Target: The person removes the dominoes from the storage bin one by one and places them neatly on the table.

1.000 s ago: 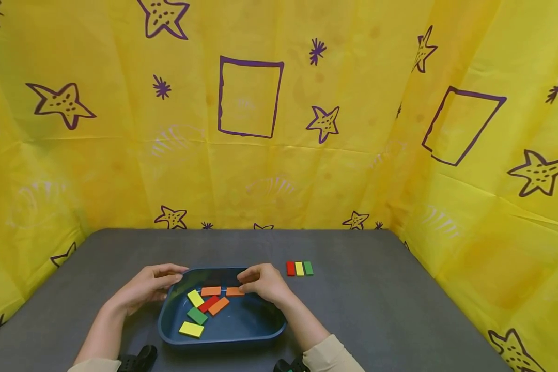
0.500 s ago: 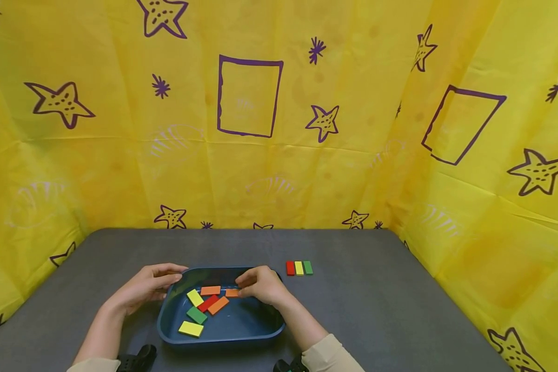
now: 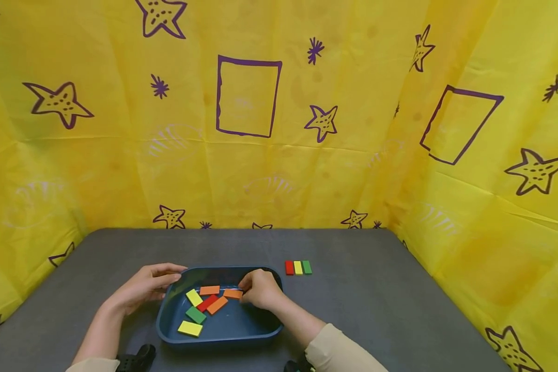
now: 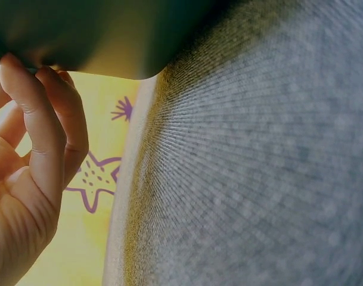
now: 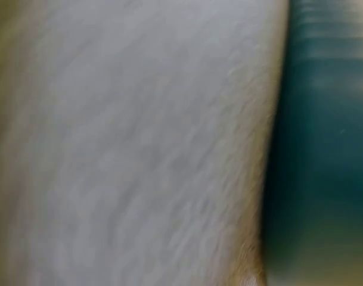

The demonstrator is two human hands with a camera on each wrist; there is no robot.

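A dark blue tray (image 3: pixel 232 330) rests on the table, with flat domino-like blocks inside. My left hand (image 3: pixel 146 284) holds its left rim; in the left wrist view, the curved fingers (image 4: pixel 47 131) meet the tray's edge (image 4: pixel 109 53). Inside the far right part of the tray, my right hand (image 3: pixel 262 292) pinches the right end of an orange block (image 3: pixel 233 294), its fingertips partly hidden. Left of that lie a second orange block (image 3: pixel 210 290), a yellow block (image 3: pixel 194 297), a red block (image 3: pixel 207 303), a third orange block (image 3: pixel 217 305), a green block (image 3: pixel 196 315) and another yellow block (image 3: pixel 189 328).
Beyond the tray to the right, a red block (image 3: pixel 289 267), a yellow block (image 3: pixel 298 267) and a green block (image 3: pixel 307 267) stand in a row on the grey table (image 3: pixel 353 310). Yellow patterned cloth (image 3: pixel 269 175) encloses the table's back and sides.
My right hand has lowered slightly into the tray, and the orange block at its fingertips has shifted a little left and turned. My left hand stays at the rim.
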